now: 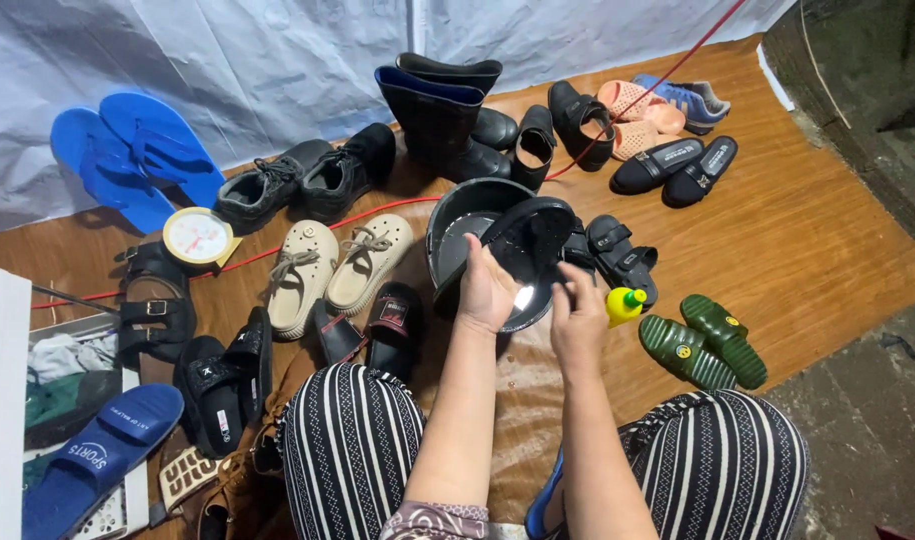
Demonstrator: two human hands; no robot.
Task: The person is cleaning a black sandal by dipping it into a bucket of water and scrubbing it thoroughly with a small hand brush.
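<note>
The left hand (485,290) has its grip closed on a black sandal (530,240), tilted sole-up over the black basin (455,215) at centre frame. The right hand (577,318), fingers loosely curled, touches the sandal's lower edge. The wet, glossy rubber looks slippery; it could slide into the basin and splash. At 3 o'clock, a yellow bottle (622,304) and ridged green clogs (702,342) sit on the wood-grain floor (827,240).
</note>
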